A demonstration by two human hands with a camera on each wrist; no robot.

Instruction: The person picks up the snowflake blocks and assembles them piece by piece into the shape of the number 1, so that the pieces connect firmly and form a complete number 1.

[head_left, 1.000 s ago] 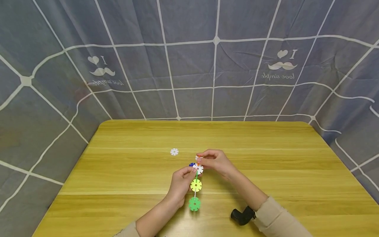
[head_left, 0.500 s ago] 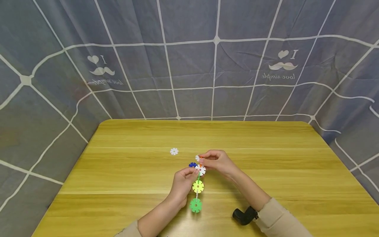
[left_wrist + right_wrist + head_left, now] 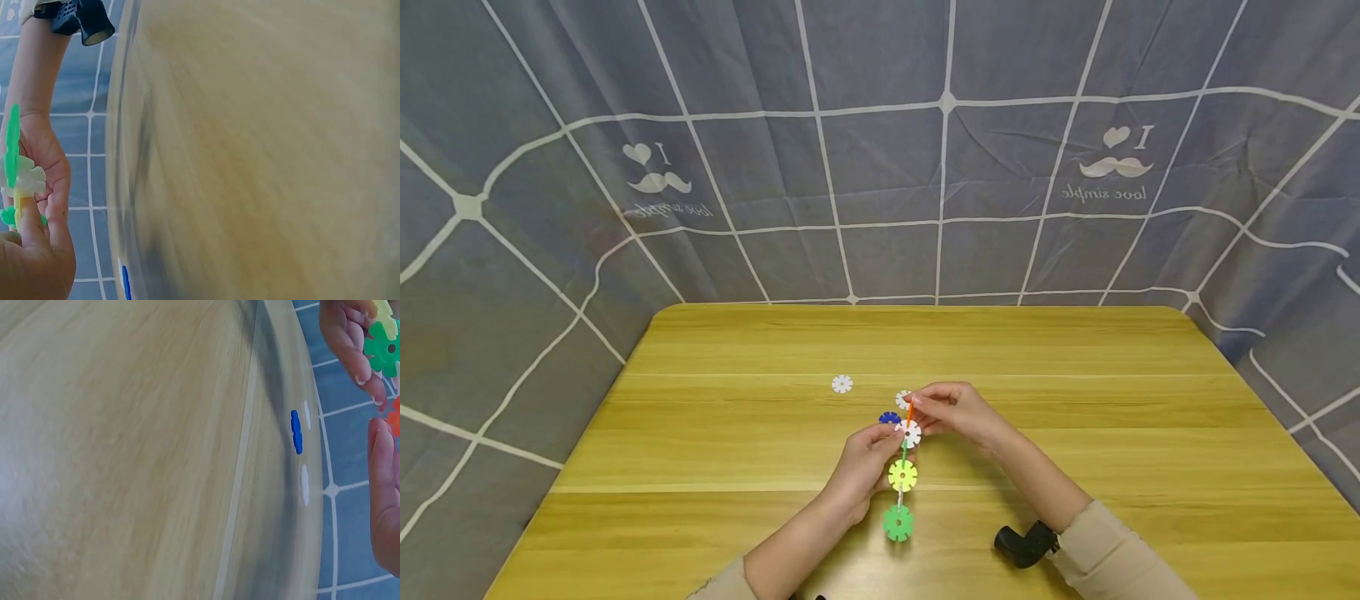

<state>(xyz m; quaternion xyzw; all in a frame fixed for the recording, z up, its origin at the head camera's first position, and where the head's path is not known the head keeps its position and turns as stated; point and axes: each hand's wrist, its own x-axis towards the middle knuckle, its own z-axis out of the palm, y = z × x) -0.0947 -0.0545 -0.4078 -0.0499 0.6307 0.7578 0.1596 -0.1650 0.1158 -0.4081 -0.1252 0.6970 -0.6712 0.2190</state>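
Slotted plastic discs are joined in a chain in the head view. From the near end come a green disc (image 3: 898, 523), a white disc seen edge-on (image 3: 900, 498), a yellow disc (image 3: 902, 476), an edge-on green disc (image 3: 904, 454) and a white disc (image 3: 909, 433). My left hand (image 3: 859, 471) pinches that far white disc between thumb and fingers. At the far end, an orange disc (image 3: 911, 412) stands edge-on against it, its top pinched by my right hand (image 3: 958, 412). How deep the orange disc sits in the slot cannot be told.
On the wooden table (image 3: 737, 450) lie a blue disc (image 3: 890, 417) and a white disc (image 3: 903, 400) just beyond the hands. Another white disc (image 3: 842, 383) lies farther left. A black wrist camera (image 3: 1026, 544) is on the right forearm. Grey curtains (image 3: 880, 167) surround the table.
The chain has shifted slightly right and toward me. My right fingertips have moved up on the orange disc, so more of it shows.
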